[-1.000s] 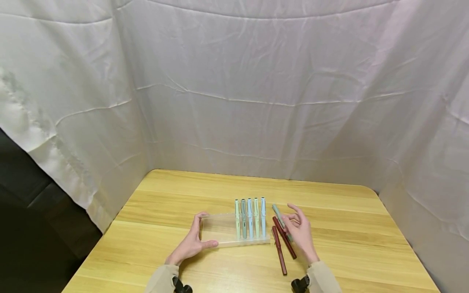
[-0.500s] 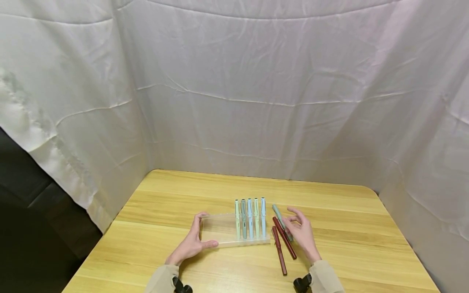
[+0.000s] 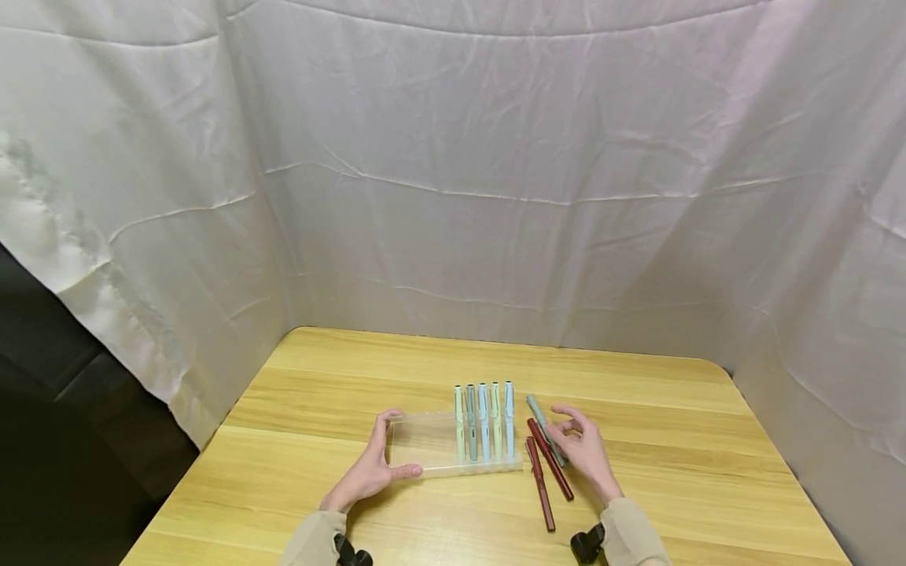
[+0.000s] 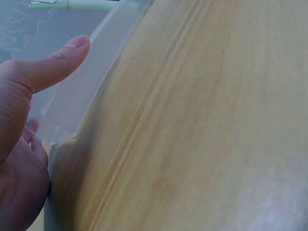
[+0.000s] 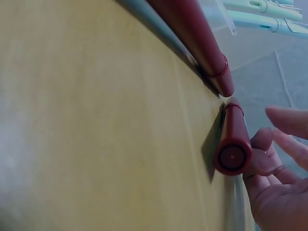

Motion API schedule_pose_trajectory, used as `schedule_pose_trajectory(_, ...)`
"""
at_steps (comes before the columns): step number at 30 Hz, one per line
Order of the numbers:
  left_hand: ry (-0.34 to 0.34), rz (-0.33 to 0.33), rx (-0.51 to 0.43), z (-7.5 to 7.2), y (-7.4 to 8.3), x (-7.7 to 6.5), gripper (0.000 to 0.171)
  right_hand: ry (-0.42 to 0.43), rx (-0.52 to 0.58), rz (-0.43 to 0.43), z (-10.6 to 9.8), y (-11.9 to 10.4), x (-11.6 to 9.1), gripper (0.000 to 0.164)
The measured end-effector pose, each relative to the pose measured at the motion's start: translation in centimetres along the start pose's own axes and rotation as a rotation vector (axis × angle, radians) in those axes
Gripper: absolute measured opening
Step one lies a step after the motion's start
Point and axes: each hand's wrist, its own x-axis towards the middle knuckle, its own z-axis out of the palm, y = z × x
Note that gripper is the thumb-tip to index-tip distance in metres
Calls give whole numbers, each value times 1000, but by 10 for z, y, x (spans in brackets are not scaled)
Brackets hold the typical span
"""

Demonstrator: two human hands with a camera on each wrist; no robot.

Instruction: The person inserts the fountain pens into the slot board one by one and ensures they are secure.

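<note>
My left hand (image 3: 371,466) grips the left end of a clear plastic pen rack (image 3: 467,470), thumb along its front edge and fingers at the back; the left wrist view shows the rack (image 4: 79,91) under the thumb. Several capped pens (image 3: 484,420), pale green, grey-green and light blue, stand side by side in its right part. My right hand (image 3: 586,452) is over a grey-green pen (image 3: 536,410) lying on the table, fingertips at its side. Two dark red pens (image 3: 541,483) (image 3: 550,460) lie between rack and hand. In the right wrist view, thumb and fingers are apart beside a red pen (image 5: 233,144).
The wooden table (image 3: 708,456) extends to both sides and behind the rack. Pale curtains (image 3: 495,196) hang around its back and sides. A dark area (image 3: 71,417) lies beyond the left curtain.
My right hand has shifted slightly right and toward me along the grey-green pen, its fingers looser; the pen has barely moved. The left hand and rack stay in place.
</note>
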Motion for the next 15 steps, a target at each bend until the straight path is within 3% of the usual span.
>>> schedule_pose_trajectory(9,4,-17,-6,0,1,0,94,-6,-193,-29,-2,5,6,43)
schedule_pose_trajectory(15,6,-22,-9,1,1,0,95,-38,-238,-33,-6,6,5,48)
